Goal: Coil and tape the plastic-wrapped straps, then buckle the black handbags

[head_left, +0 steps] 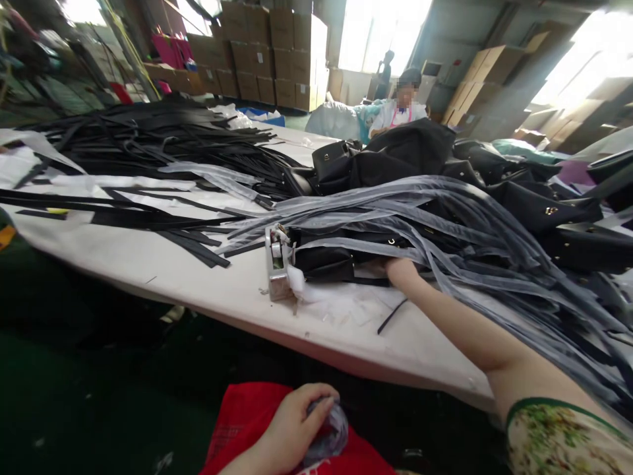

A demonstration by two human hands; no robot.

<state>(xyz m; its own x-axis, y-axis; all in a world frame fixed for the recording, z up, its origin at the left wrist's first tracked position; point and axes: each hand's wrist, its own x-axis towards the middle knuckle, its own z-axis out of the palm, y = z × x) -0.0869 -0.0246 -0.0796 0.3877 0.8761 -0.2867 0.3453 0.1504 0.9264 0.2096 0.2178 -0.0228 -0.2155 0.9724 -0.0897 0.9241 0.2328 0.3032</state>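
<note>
My left hand (pixel 297 419) is low in front of the red apron (pixel 247 409), its fingers curled round a coiled strip in cloudy plastic (pixel 332 432). My right hand (pixel 399 272) reaches over the table to a black bag (pixel 326 262). Its fingers disappear under the bag and the strips, so their grip cannot be seen. Long black straps in clear plastic sleeves (pixel 445 188) drape over the bag and run down along my right forearm. Just left of the bag stands a metal tape dispenser (pixel 277 270).
Loose black straps (pixel 163 135) cover the left of the white table (pixel 237 290). More black bags (pixel 410 155) are heaped at the back right. A person (pixel 403 109) is across the table, with stacked cartons (pixel 277 56) behind. Plastic scraps (pixel 346 310) lie near the front edge.
</note>
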